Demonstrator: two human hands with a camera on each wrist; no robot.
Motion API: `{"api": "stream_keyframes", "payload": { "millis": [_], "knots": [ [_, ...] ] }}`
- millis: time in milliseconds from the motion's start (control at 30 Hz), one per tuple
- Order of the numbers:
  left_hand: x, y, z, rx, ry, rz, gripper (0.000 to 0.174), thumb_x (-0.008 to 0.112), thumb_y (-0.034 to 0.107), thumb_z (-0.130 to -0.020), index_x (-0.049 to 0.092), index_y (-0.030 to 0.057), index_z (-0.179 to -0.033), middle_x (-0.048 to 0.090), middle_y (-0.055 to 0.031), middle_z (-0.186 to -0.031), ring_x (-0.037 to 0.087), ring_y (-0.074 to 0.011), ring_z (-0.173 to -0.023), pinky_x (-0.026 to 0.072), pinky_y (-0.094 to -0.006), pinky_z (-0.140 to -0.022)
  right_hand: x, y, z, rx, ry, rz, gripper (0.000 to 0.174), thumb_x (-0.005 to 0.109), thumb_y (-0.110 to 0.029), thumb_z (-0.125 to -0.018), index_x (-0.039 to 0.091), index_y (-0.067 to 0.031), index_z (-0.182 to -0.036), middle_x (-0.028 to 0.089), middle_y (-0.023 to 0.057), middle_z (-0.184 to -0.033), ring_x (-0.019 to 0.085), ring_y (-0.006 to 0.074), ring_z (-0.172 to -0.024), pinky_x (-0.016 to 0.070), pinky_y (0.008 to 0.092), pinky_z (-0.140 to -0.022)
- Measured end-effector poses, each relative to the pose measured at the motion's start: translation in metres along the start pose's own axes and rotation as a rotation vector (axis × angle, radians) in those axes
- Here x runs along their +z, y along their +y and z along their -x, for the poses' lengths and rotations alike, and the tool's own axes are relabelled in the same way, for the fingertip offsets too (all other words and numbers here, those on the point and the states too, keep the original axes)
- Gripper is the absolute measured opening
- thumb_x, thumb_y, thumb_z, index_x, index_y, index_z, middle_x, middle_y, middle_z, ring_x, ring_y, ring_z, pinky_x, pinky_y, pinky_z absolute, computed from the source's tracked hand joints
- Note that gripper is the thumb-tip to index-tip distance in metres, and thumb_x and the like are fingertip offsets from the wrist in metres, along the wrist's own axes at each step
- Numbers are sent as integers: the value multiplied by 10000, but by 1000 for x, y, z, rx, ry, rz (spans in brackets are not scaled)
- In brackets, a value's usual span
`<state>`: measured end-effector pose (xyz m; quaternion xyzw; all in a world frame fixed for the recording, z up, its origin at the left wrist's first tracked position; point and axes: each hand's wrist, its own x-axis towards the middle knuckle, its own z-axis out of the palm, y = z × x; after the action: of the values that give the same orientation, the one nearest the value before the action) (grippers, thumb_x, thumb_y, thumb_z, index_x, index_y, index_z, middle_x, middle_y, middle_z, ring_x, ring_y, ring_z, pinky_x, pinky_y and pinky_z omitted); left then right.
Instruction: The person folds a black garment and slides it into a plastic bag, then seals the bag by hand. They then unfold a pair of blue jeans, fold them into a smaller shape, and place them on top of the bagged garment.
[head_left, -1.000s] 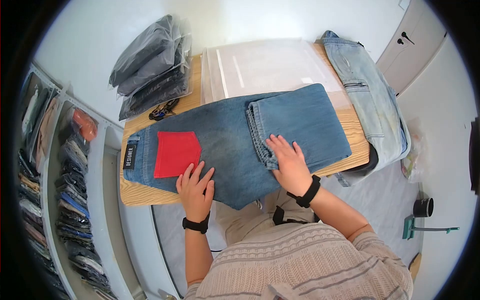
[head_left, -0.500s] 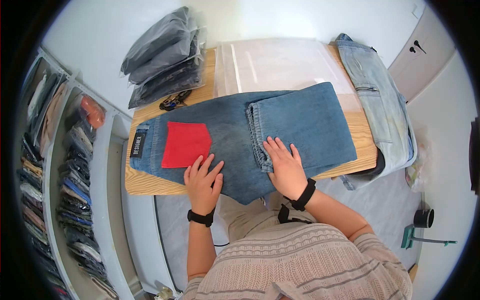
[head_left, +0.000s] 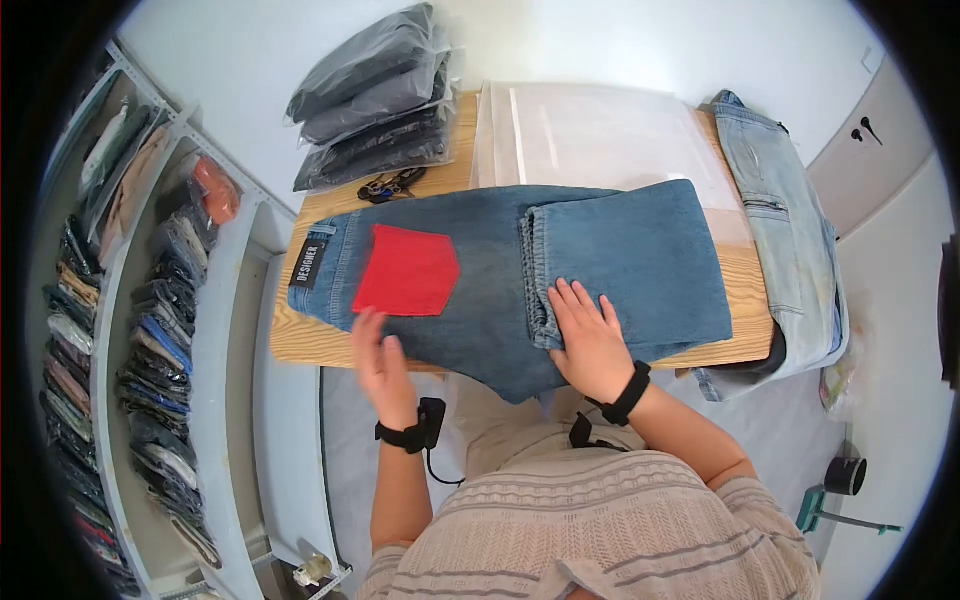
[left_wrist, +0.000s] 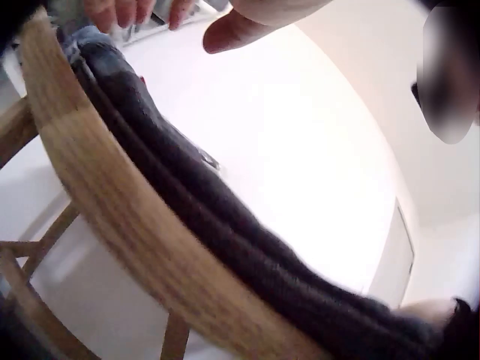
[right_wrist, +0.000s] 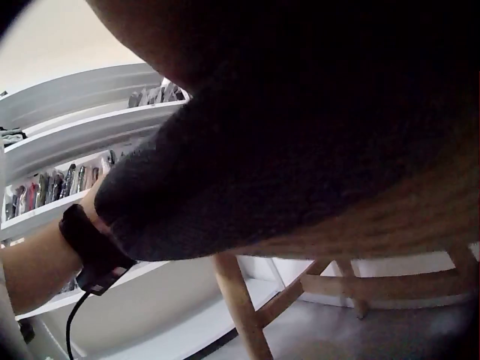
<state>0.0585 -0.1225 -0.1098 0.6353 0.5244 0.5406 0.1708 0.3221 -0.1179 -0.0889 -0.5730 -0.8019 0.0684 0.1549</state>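
A pair of blue jeans (head_left: 488, 262) lies on the table with its waistband to the left, showing a black DESIGNER label (head_left: 309, 263) and a red back pocket (head_left: 410, 270). The lower legs are folded back, and the frayed hems (head_left: 537, 285) lie across the middle. My right hand (head_left: 592, 345) rests flat on the folded legs beside the hems. Just below the red pocket, my left hand (head_left: 383, 370) is at the front edge of the jeans and holds nothing. Its thumb (left_wrist: 232, 31) and fingers stand apart above the denim in the left wrist view.
Bagged dark garments (head_left: 375, 100) are stacked at the back left, with a small dark item (head_left: 393, 186) in front. Clear plastic bags (head_left: 600, 130) lie behind the jeans. Pale jeans (head_left: 768, 205) hang over the right end of the table (head_left: 290, 340). Shelves (head_left: 215, 400) line the left.
My left hand has come up off the denim and shifted toward the waistband. My right hand stays on the folded legs. The head view has swung left.
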Motion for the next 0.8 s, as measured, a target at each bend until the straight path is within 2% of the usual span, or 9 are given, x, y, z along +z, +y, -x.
{"api": "stream_keyframes", "payload": {
  "millis": [67, 100, 167, 200, 267, 333, 400, 567, 800],
  "knots": [
    [-4, -14, 4, -243, 557, -8, 347, 490, 109, -895, 475, -21, -1217, 509, -124, -1217, 426, -236, -1178, 298, -336, -1012, -12, 0, 2, 16, -37, -15, 692, 649, -186, -733, 352, -78, -1349, 331, 114, -1410, 284, 249, -1321, 214, 486, -1055],
    [-9, -16, 1, -242, 558, -11, 347, 490, 109, -895, 475, -21, -1217, 509, -124, -1217, 426, -236, -1178, 298, -336, -1012, -13, 2, 2, 11, -49, 7, 681, 639, -173, -741, 350, -96, -1354, 327, 115, -1411, 283, 254, -1320, 218, 490, -1052],
    [-21, -18, -6, -570, 612, 428, 447, 528, 150, -891, 359, -30, -1264, 500, -95, -1161, 456, -202, -1098, 348, -314, -953, -12, 3, 4, 1, -65, 22, 672, 629, -160, -749, 347, -115, -1358, 323, 117, -1412, 283, 258, -1320, 221, 494, -1049],
    [-29, -20, -9, -569, 616, 422, 447, 528, 150, -891, 359, -30, -1264, 500, -95, -1161, 456, -202, -1098, 348, -314, -953, -11, 3, 4, 1, -68, 42, 663, 618, -147, -756, 345, -125, -1360, 321, 118, -1413, 283, 260, -1320, 223, 502, -1046],
    [-45, -26, -19, -627, 378, 840, 386, 556, 208, -889, 438, -27, -1171, 512, -73, -1089, 472, -168, -1020, 371, -299, -910, -10, 2, 4, 0, -69, 60, 656, 608, -133, -763, 342, -135, -1363, 320, 119, -1413, 283, 263, -1319, 224, 511, -1043],
    [-53, -34, -29, -653, 357, 902, 315, 572, 232, -882, 488, 11, -1090, 518, -61, -1064, 477, -151, -965, 382, -283, -875, -10, 1, 4, -6, -43, 70, 634, 596, -121, -775, 349, -130, -1358, 337, 117, -1403, 295, 270, -1310, 235, 529, -1029],
    [-56, -37, -40, -823, 307, 1023, 271, 585, 244, -874, 512, 35, -1030, 526, -53, -1014, 482, -157, -935, 385, -275, -861, -20, 1, -2, -5, -21, -2, 624, 591, -122, -780, 352, -128, -1356, 348, 113, -1397, 301, 275, -1306, 242, 536, -1022],
    [-54, -57, -59, -943, 278, 1042, 325, 629, 284, -850, 516, 41, -1034, 547, -58, -979, 502, -154, -904, 416, -283, -819, -6, -1, 0, -35, -50, 68, 604, 587, -127, -783, 365, -115, -1345, 372, 97, -1385, 318, 280, -1295, 253, 545, -1009],
    [-40, -50, -69, -820, 250, 981, 341, 598, 254, -867, 512, 39, -1118, 565, -85, -1114, 533, -199, -988, 430, -329, -847, -2, 2, 4, -27, 20, 10, 573, 583, -125, -783, 394, -107, -1324, 388, 104, -1374, 326, 269, -1294, 239, 534, -1022]
  ]
}}
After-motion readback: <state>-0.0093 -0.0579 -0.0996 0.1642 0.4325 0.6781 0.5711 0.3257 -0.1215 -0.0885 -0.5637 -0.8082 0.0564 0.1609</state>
